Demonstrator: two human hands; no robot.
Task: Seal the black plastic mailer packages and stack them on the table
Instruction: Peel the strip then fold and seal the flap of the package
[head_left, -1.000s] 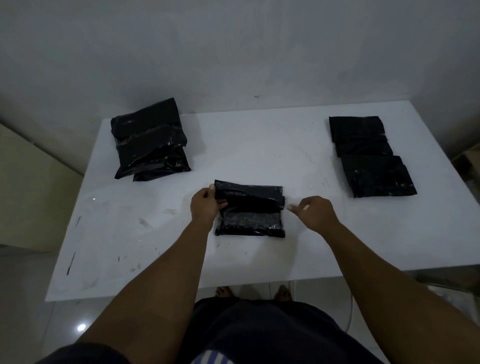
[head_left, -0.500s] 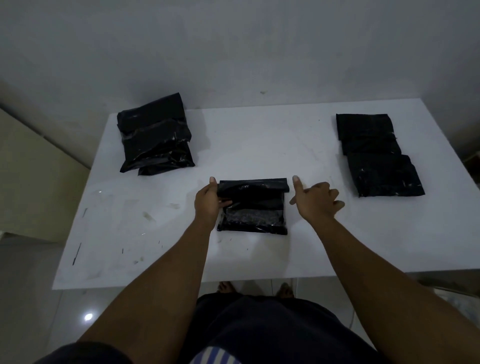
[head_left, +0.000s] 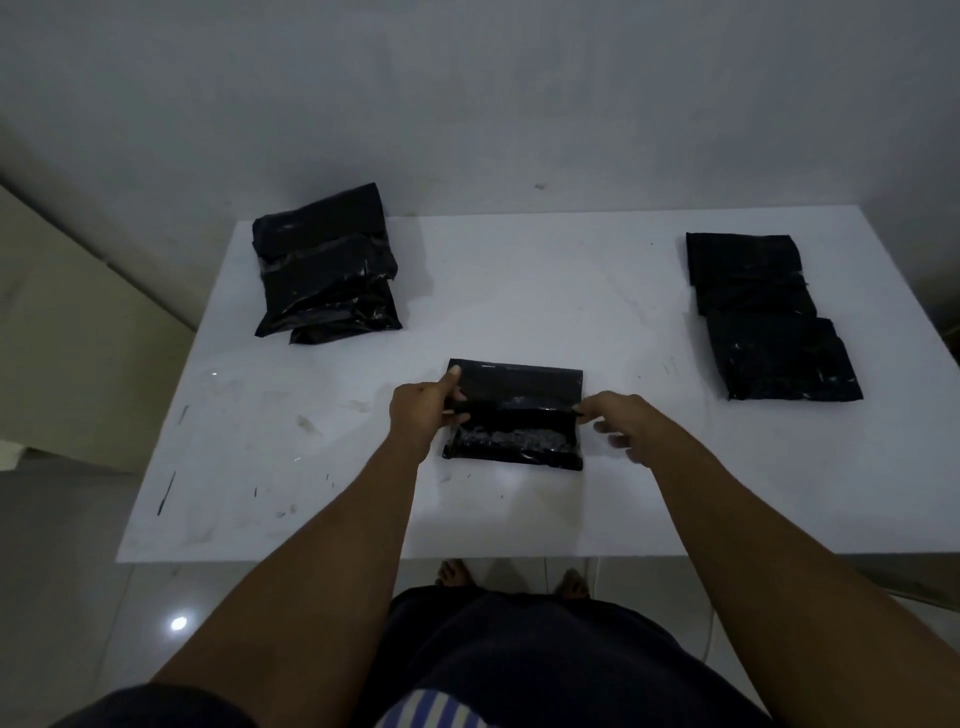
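Observation:
A black plastic mailer (head_left: 514, 415) lies at the middle of the white table (head_left: 571, 291), its flap laid out toward the far side. My left hand (head_left: 423, 410) holds the mailer's left edge, index finger up on the flap, thumb at the fold. My right hand (head_left: 621, 423) pinches something thin at the mailer's right edge along the fold. A stack of black mailers (head_left: 324, 265) sits at the far left. Another group of black mailers (head_left: 763, 317) lies overlapped at the far right.
A grey wall rises just behind the table. Scuff marks dot the table's left front part. My bare feet (head_left: 511, 574) show under the near edge on a tiled floor.
My right hand came in from beside the mailer to its right edge and now pinches at the fold. My left hand stayed on the left edge.

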